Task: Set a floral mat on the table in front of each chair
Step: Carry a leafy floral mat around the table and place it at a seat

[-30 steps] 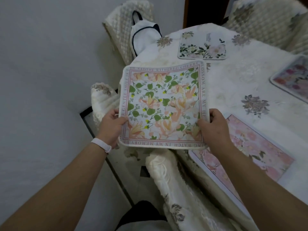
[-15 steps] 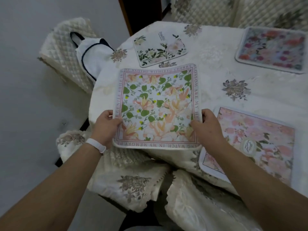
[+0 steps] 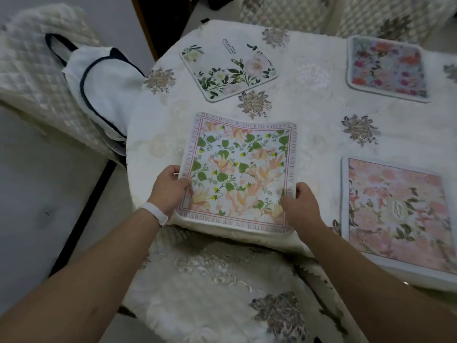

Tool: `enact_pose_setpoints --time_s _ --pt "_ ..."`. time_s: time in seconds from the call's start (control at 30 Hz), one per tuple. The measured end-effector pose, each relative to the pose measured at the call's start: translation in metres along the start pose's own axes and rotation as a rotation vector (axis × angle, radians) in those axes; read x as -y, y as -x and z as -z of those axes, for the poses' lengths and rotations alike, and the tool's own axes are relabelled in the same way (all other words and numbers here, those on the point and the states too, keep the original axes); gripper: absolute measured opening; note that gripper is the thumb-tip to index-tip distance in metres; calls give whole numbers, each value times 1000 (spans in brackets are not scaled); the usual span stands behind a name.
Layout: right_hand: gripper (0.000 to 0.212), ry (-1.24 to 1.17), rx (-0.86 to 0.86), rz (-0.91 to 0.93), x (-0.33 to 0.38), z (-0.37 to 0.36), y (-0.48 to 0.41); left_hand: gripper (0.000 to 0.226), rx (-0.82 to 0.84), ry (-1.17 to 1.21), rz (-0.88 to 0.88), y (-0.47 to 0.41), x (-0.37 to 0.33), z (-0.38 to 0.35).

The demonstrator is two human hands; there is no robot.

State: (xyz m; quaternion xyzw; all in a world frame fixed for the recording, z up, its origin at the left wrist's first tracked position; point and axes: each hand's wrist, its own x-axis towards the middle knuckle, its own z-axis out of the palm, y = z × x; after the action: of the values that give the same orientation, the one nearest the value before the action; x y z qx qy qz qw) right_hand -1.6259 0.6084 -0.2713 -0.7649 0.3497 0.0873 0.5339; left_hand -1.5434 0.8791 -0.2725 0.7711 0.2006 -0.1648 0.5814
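Two hands on one floral mat (image 3: 239, 174): left hand (image 3: 170, 188) pinching the near left edge, thumb on top, fingers curled beneath; right hand (image 3: 300, 206) gripping the near right corner in the same way; white band (image 3: 155, 212) round the left wrist.

Mat at the near rim of the table (image 3: 309, 134), near edge about level with that rim, far edge slightly wavy; touching the cloth or held just above it, cannot tell. Roughly square, so no clear long axis; sides turned a little off the line of the rim; orange blooms and green leaves facing up; lettered border all round, the near line of words upside down from this side.

Cream tablecloth with embroidered grey-brown flowers, draped over the rim. Three other mats flat on it: pink mat (image 3: 395, 214) to the right along the same rim; white mat with green leaves (image 3: 228, 70) beyond, set askew; red-and-blue mat (image 3: 388, 68) at the far right; bare cloth between each of them and the held one.

Below the hands, embroidered chair (image 3: 222, 280) close against the table; at the left, quilted chair (image 3: 37, 58) bearing a white bag with dark trim (image 3: 99, 78); more quilted chair backs (image 3: 284, 11) past the far rim. Pale floor (image 3: 37, 194) on the left, crossed by a dark strip (image 3: 81, 219).
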Motion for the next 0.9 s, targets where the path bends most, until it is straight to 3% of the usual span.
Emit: enact_pose_setpoints --time_s 0.47,0.63,0.77,0.9 --pt "12 83 -86 -133 -42 -19 -9 11 105 -116 49 -35 38 -10" --pt "34 91 -99 -105 -53 -16 -13 14 170 -325 7 -45 40 -3" --pt "53 287 -114 -25 -62 -9 -10 17 151 -507 -111 -41 40 4" --pt "47 576 -88 119 -80 0 -3 31 150 -668 -271 -41 55 19"
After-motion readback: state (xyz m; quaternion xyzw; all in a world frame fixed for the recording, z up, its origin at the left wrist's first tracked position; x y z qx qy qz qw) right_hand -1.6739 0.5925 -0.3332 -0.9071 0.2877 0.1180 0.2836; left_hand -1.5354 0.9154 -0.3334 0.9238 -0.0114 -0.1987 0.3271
